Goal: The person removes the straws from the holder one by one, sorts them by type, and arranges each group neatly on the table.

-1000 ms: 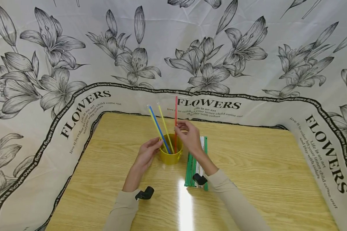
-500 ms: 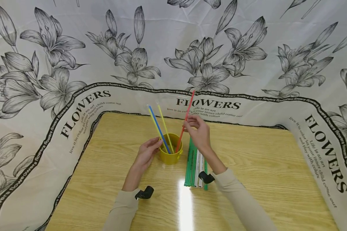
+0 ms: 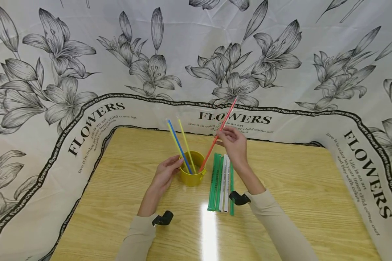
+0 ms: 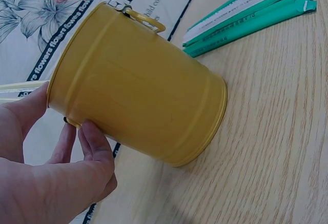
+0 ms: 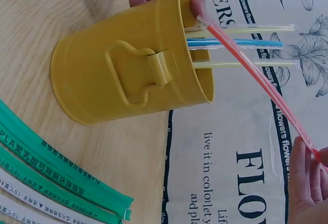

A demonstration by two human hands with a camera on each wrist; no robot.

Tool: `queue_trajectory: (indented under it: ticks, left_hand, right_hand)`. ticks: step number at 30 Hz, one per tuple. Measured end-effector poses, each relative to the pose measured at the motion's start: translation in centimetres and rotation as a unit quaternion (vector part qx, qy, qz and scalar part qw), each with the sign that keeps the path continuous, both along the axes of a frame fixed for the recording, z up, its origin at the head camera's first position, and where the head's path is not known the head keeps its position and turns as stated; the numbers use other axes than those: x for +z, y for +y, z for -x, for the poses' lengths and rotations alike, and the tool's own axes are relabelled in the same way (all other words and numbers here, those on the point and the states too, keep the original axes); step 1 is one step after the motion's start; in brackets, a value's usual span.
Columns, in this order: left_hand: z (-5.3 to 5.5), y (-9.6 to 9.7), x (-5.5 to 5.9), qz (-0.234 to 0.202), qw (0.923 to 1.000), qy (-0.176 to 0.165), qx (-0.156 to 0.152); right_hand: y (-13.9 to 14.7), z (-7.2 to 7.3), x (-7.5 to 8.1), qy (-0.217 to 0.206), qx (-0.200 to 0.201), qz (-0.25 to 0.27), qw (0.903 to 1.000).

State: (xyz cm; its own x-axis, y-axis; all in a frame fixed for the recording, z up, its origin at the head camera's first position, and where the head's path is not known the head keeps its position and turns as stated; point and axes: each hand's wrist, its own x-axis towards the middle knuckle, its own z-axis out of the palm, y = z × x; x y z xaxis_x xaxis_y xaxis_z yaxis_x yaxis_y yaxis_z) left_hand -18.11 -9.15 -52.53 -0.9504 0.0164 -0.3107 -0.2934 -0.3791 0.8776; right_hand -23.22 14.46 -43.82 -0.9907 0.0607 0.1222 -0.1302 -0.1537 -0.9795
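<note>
A yellow metal bucket [image 3: 190, 180] with small side handles stands on the table. My left hand [image 3: 164, 173] holds its left side, fingers at the rim and at the handle in the left wrist view. Inside lean a blue straw [image 3: 179, 144] and two pale yellow straws [image 3: 187, 145], in clear wrappers. My right hand [image 3: 236, 146] pinches a red straw [image 3: 228, 116] in a clear wrapper, near its middle. The red straw slants up to the right, its lower end at the bucket's mouth in the right wrist view [image 5: 204, 23].
Right of the bucket lie several long paper-wrapped sticks, some green [image 3: 213, 188], some white [image 3: 226, 181], side by side on the wooden table [image 3: 290, 195]. A white cloth [image 3: 300, 90] with printed flowers rises behind the table's far edge and along its sides.
My right hand has moved right and slightly up, tilting the red straw from upright to a rightward slant. The sticks are more uncovered. My left hand and the bucket have stayed put.
</note>
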Motion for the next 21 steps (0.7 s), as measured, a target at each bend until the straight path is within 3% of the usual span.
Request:
queue_trajectory:
  ticks: [9,21]
  left_hand:
    - [0.0,0.0,0.0,0.006,1.0000,-0.001,-0.003]
    - [-0.1,0.1,0.0,0.002,1.0000,-0.001,0.000]
  right_hand:
    - [1.5,-0.4,-0.6,-0.021,-0.016,0.008,0.9996]
    - [4.0,-1.5,-2.3,-0.037,-0.023,-0.028,0.9987]
